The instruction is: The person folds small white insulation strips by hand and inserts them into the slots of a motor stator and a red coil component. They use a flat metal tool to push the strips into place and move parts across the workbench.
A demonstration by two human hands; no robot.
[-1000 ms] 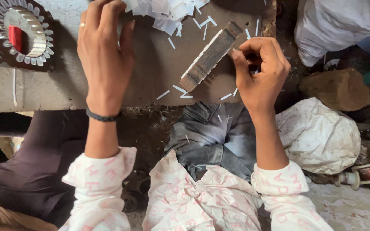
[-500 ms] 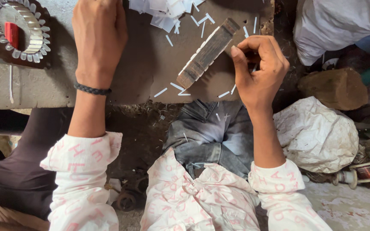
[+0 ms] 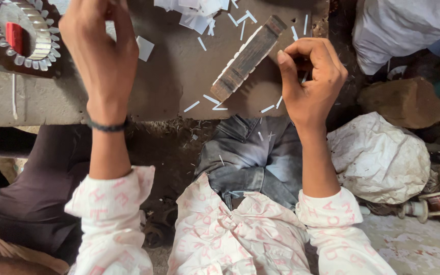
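Metal teeth ring the round stator core (image 3: 19, 35) at the far left of your bench (image 3: 169, 86), with a red part showing in its middle; its left side is cut off by the frame, so you can count one core only in part. Next comes your left hand (image 3: 100, 51), reaching away from you over the grey bench top with a dark band (image 3: 107, 125) around the wrist. You see only its back, and the fingertips run out past the top edge, so whether it is open or closed on anything cannot be told. Just right of that hand lies one white paper square (image 3: 144, 48). Further right, a heap of white paper offcuts (image 3: 194, 10) sits at the top edge, partly cut off, and thin white slivers (image 3: 191, 106) are scattered across the bench, too many and too small to count surely. One long flat wooden block (image 3: 245, 57) lies slanted on the bench, its lower end towards you and its upper end towards the top right. Your right hand (image 3: 309, 81) is just beside it, curled into a loose fist with the thumb pressed to the block's right side; what the folded fingers enclose is hidden. Below the bench edge your jeans (image 3: 250, 158) carry a few slivers. At the far right sit a crumpled white sack (image 3: 383, 158) and one copper wire spool (image 3: 436, 202).
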